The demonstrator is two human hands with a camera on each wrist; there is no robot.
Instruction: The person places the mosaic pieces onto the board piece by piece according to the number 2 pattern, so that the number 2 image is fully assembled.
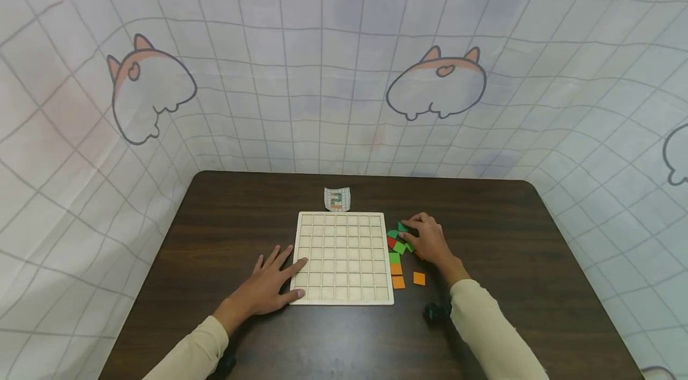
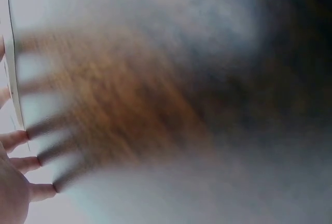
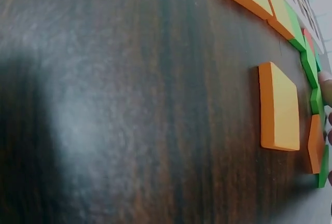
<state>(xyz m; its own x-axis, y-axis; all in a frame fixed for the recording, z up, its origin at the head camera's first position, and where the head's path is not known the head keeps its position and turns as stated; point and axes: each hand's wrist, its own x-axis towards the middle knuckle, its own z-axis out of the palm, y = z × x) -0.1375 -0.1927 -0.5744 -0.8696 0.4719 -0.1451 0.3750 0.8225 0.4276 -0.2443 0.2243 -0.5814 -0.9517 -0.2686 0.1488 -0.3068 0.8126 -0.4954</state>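
My left hand (image 1: pixel 264 289) lies spread at the left edge of a pale square grid board (image 1: pixel 344 304), its forefinger and thumb resting on the rim. In the left wrist view the fingertips (image 2: pixel 32 163) show beside the board's edge, with a blurred reflection of the hand. My right hand (image 1: pixel 430 239) is over the loose tiles right of the board. Its thumb and forefinger pinch a dark green tile (image 1: pixel 402 227). Close by lie a red tile (image 1: pixel 391 242) and light green tiles (image 1: pixel 399 247). In the right wrist view only bits of the fingers show at the right edge.
Orange tiles (image 1: pixel 398 282) line the board's right side, and a single orange tile (image 1: pixel 419 278) lies apart. A small printed card (image 1: pixel 337 199) with a coloured pattern stands behind the board. A grid-patterned curtain (image 1: pixel 333 99) surrounds the dark wooden table (image 1: pixel 226 213).
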